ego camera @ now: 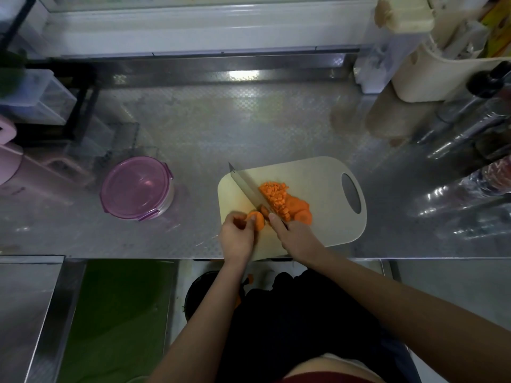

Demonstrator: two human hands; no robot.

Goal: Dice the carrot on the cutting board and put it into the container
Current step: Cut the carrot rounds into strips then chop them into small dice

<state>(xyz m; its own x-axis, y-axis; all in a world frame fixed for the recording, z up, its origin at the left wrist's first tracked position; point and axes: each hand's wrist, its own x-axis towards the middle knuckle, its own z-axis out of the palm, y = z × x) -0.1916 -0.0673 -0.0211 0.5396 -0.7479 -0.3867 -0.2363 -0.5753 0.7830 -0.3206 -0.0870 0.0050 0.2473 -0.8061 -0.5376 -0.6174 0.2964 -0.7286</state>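
Watching the near edge of the cutting board (318, 172), I see my left hand (237, 233) pinching uncut carrot slices (255, 219) just left of the knife (246, 186). My right hand (296, 233) grips its handle, the blade slanting far-left, with the dice (276, 196) piled on its right.

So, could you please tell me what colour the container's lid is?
Translucent purple lid, clearest in the head view.

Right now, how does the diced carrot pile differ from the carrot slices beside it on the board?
The diced carrot pile is a heap of small cubes; the carrot slices are broad flat rounds that overlap. The pile lies against the knife; the slices lie on the pile's other side, toward the handle hole of the cutting board. Both are orange and rest on that board.
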